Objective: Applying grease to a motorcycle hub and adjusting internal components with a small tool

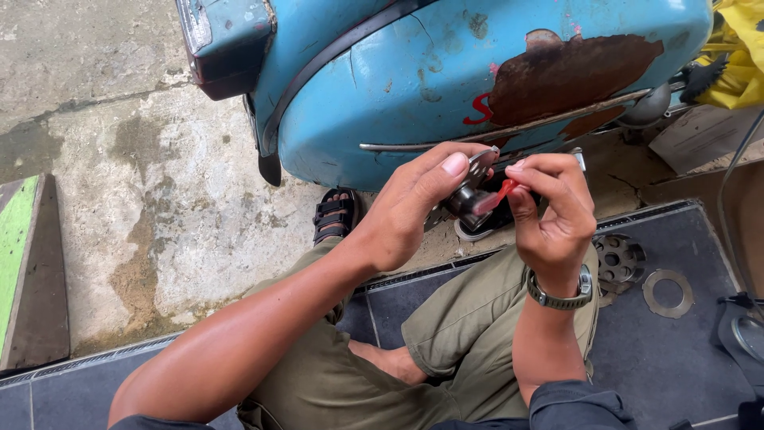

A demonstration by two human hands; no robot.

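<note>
Here, seated cross-legged on a dark mat [676,358] beside a worn blue scooter body [446,80], with rust patch [573,76] showing at about one o'clock. Left hand [414,211] curled around a small metal part [465,195], thumb laid flat across its top and fingers wrapped beneath, so closed firmly on it. Right hand [553,211] pinched shut on a thin red tool [495,197], tip pressed against the metal part between the two hands. Held up in the air just in front of the scooter's lower edge, near the middle of the view, well above the lap. Hard to tell what the red tip does to the part; contact point mostly hidden by fingers. Probably mid-work on this one piece: already off the machine and in hand, not yet set back anywhere. Lying loose on the mat at about four o'clock of the right hand: a perforated round plate [619,259] and a flat metal ring [668,292], apart from each other, both untouched, which suggests more pieces waiting their turn. Wristwatch [561,299] on the right wrist. Sandalled foot [334,215] resting on the concrete floor [143,183] at nine o'clock of the left hand. Green-edged board [20,263] at far left.
</note>
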